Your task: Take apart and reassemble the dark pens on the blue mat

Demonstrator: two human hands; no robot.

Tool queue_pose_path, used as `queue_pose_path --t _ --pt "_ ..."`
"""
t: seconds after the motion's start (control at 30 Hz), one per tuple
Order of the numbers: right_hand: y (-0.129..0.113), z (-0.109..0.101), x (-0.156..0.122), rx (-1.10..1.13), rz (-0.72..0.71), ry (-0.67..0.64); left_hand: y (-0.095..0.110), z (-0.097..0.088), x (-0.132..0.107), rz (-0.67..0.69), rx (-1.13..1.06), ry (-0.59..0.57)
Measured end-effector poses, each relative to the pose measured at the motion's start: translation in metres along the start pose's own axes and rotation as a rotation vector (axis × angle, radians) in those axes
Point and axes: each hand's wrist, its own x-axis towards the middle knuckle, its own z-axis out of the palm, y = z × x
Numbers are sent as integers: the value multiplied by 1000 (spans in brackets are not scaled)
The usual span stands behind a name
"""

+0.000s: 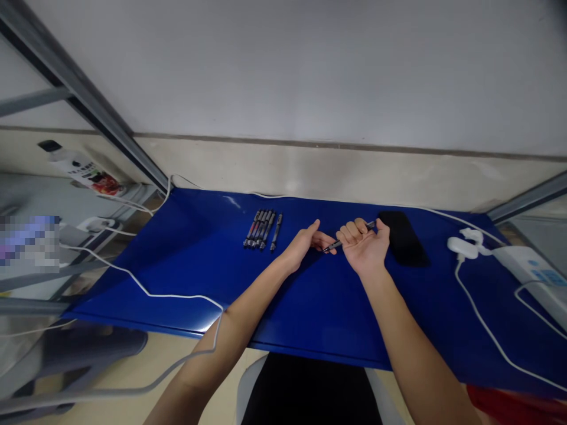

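A dark pen [339, 242] is gripped in my right hand [365, 245], slanting across the palm, with its narrow tip pointing left. My left hand [305, 243] is beside that tip, thumb raised and apart from the fingers. Its fingertips are close to the tip; whether they touch it I cannot tell. Left of my hands, several similar pens [260, 227] lie side by side in a row on the blue table [186, 236]. One more pen [276, 231] lies just right of that row, with a small gap.
A black phone [402, 239] lies right of my right hand. Further right are a white plug [463, 247] and a white power strip [534, 277] with cables. A white cable [177, 296] crosses the table's left side and my left forearm. A bottle [84, 170] stands at far left.
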Motion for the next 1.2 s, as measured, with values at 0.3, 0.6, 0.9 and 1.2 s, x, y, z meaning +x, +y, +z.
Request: queue_pose_path --t 0.3,0.6,0.9,1.2 --pt "0 1 0 -24 -2 21 0 0 1 0 -1 8" --pt "0 -1 -1 -14 -5 6 -3 -1 2 13 -16 -5" --pt "0 -1 0 -12 -4 -4 1 1 0 -8 5 17" --pt "1 0 0 -11 -3 15 0 1 0 -8 0 18"
